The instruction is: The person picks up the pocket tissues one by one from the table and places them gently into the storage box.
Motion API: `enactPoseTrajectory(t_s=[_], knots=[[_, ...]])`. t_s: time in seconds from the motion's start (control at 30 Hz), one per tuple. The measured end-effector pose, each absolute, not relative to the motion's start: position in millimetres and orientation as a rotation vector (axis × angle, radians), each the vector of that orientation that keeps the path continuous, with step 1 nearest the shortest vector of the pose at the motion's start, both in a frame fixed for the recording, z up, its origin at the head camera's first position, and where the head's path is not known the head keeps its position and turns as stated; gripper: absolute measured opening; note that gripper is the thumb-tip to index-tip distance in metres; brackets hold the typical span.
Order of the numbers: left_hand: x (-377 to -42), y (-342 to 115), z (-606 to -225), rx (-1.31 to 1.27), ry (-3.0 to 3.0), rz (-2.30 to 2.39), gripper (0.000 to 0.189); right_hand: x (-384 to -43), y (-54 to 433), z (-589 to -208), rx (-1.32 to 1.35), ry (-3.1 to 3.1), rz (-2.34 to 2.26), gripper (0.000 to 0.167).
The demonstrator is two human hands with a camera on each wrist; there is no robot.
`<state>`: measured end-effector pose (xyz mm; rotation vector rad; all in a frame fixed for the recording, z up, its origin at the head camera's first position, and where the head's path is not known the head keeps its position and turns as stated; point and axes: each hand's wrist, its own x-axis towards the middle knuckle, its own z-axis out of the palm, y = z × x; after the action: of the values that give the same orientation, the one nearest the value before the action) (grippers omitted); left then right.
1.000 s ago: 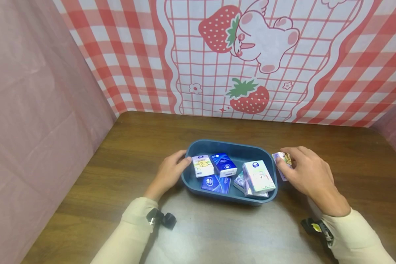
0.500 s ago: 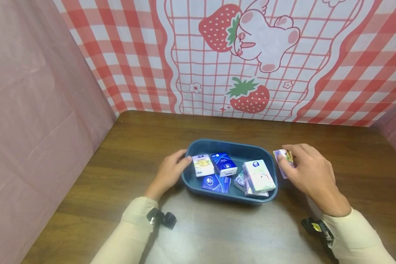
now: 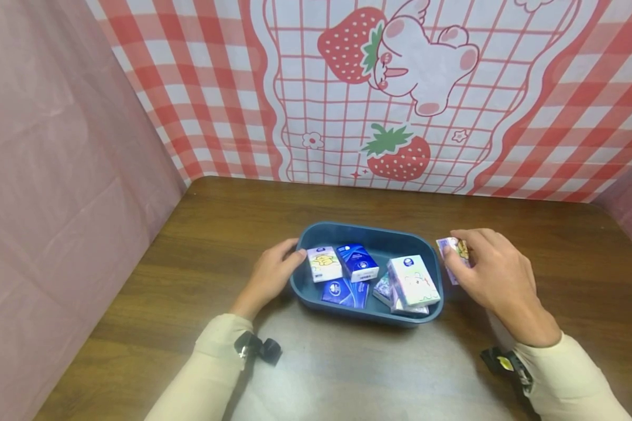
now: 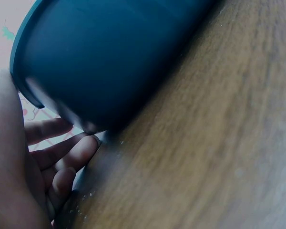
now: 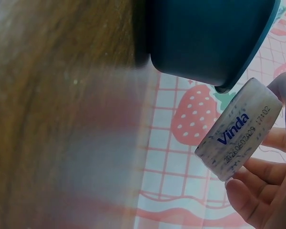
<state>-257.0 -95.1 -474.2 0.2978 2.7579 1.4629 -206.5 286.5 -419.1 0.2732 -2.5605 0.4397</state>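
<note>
A dark blue plastic basin (image 3: 366,318) with rounded corners stands on the table. My left hand (image 3: 271,272) holds its left end, thumb at the rim and fingertips against the outer wall. In my right hand (image 3: 497,280), just right of the basin, is a small purple-and-white pack of pocket tissues (image 3: 451,257), pinched between thumb and fingers. "Vinda" is printed on this tissue pack (image 5: 236,131) in the right wrist view. Inside the basin lie blue packs (image 3: 357,262) at the middle, a white pack with a yellow figure (image 3: 323,264) at left, and a white pack (image 3: 414,280) on others at right.
The brown wooden table (image 3: 216,234) reaches back to a red-and-white strawberry cloth (image 3: 305,88). A pink curtain (image 3: 58,175) hangs along the left side. Black straps sit on both wrists.
My right hand has risen slightly, away from the basin's right rim, with the tissue pack in it. My left hand and the basin stay in place.
</note>
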Motion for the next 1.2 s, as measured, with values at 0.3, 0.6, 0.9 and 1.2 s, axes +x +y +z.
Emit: enactPoseTrajectory(t_s=[0.3,0.6,0.9,1.2], knots=[[-257,-95,-474,0.304,2.750,1.477,0.050,-205,285,-418,0.283,-2.546,0.444,0.045],[-257,-95,-475,0.315,2.755,1.483,0.049,-202,280,-414,0.296,-2.538,0.447,0.046],[-257,-96,-474,0.305,2.754,1.467,0.052,-200,279,-412,0.311,-2.515,0.458,0.046],[-256,-95,-473,0.300,2.749,1.468,0.051,-198,274,-409,0.323,-2.503,0.494,0.043]])
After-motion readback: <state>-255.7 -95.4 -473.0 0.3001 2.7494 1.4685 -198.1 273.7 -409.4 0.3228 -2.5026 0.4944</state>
